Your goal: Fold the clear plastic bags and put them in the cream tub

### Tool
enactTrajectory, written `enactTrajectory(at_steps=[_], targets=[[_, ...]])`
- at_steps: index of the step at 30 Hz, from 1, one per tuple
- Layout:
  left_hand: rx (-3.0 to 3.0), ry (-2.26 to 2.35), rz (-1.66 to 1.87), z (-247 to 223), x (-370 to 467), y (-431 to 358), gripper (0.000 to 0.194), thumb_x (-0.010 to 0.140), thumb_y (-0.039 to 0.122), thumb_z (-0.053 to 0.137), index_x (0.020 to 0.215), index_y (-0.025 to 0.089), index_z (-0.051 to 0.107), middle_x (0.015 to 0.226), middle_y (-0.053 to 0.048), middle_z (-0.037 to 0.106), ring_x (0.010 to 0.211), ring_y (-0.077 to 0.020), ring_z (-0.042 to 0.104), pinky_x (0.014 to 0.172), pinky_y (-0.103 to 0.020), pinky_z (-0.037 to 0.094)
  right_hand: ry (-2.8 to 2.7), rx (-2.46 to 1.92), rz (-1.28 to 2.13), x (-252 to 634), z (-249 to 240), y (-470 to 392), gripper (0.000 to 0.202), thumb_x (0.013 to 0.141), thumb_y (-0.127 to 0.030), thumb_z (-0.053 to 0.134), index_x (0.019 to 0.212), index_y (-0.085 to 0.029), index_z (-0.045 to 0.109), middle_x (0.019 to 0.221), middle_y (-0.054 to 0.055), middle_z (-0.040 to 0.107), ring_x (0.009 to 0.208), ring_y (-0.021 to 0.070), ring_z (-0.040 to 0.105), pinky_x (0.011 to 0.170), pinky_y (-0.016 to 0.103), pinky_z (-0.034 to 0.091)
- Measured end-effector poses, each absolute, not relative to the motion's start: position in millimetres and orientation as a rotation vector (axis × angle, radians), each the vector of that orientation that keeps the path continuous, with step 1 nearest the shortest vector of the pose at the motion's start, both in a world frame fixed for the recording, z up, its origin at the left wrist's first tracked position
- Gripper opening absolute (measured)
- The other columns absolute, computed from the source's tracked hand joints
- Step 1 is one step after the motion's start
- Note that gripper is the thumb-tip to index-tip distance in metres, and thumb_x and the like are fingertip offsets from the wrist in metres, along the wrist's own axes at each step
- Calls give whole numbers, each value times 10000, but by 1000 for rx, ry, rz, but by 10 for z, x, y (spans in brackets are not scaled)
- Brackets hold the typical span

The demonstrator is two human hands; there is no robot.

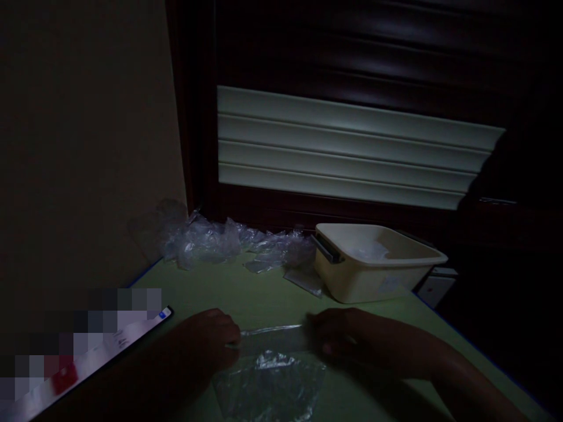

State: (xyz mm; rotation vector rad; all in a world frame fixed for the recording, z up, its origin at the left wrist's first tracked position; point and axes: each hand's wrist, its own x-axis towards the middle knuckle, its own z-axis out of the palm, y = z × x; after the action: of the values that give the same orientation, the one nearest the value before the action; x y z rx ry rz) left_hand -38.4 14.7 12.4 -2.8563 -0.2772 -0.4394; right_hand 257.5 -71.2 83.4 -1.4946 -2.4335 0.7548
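A clear plastic bag (277, 341) is stretched between my hands just above the green tabletop. My left hand (213, 339) pinches its left end with closed fingers. At its right end, my right hand (345, 333) has its fingers closed on the edge, slightly blurred. Below and nearer to me another crumpled, see-through piece of plastic (268, 390) lies on the table; I cannot tell whether it is joined to the held one. The room is dim, so the fingertips are hard to make out.
A cream plastic bin (369, 278) with dark handles stands at the back right, translucent plastic inside. Crumpled clear bags (211, 240) pile along the table's back edge. A lit screen (109, 351) lies at left. Behind are a wall and a slatted panel (343, 152). The green table (211, 287) has blue edges.
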Motion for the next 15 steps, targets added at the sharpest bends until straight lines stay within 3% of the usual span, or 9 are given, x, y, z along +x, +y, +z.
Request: enactTrajectory(at_steps=[4, 7, 12, 15], targets=[[-2875, -324, -352, 241, -390, 108, 146, 761, 53, 626, 740, 195, 602, 832, 0, 660, 763, -155, 574, 684, -274, 380, -2190, -1637, 610, 2556, 684, -603, 174, 803, -171, 545, 912, -168, 680, 941, 106, 690, 804, 218, 642, 687, 312, 481], [-2907, -360, -351, 274, -371, 88, 144, 773, 45, 608, 753, 188, 603, 839, 4, 654, 765, -153, 570, 682, -268, 388, -2091, -1688, 548, 2498, 535, -515, 198, 758, -232, 613, 935, -147, 640, 894, 95, 661, 745, 203, 609, 628, 299, 448], [-2918, -555, -396, 260, -301, 40, 178, 735, -2, 563, 738, 170, 607, 801, -14, 631, 713, -170, 570, 643, -275, 417, -2081, -1667, 534, 2405, 354, -429, 154, 649, -203, 689, 774, -142, 622, 800, 38, 581, 681, 155, 539, 579, 256, 402], [-2958, -748, -488, 250, -292, -9, 297, 766, 22, 525, 992, 188, 621, 913, -39, 632, 782, -191, 589, 689, -291, 459, -2056, -1621, 553, 2368, 371, -434, 68, 654, -111, 632, 698, -146, 594, 803, 38, 571, 691, 151, 542, 593, 249, 406]])
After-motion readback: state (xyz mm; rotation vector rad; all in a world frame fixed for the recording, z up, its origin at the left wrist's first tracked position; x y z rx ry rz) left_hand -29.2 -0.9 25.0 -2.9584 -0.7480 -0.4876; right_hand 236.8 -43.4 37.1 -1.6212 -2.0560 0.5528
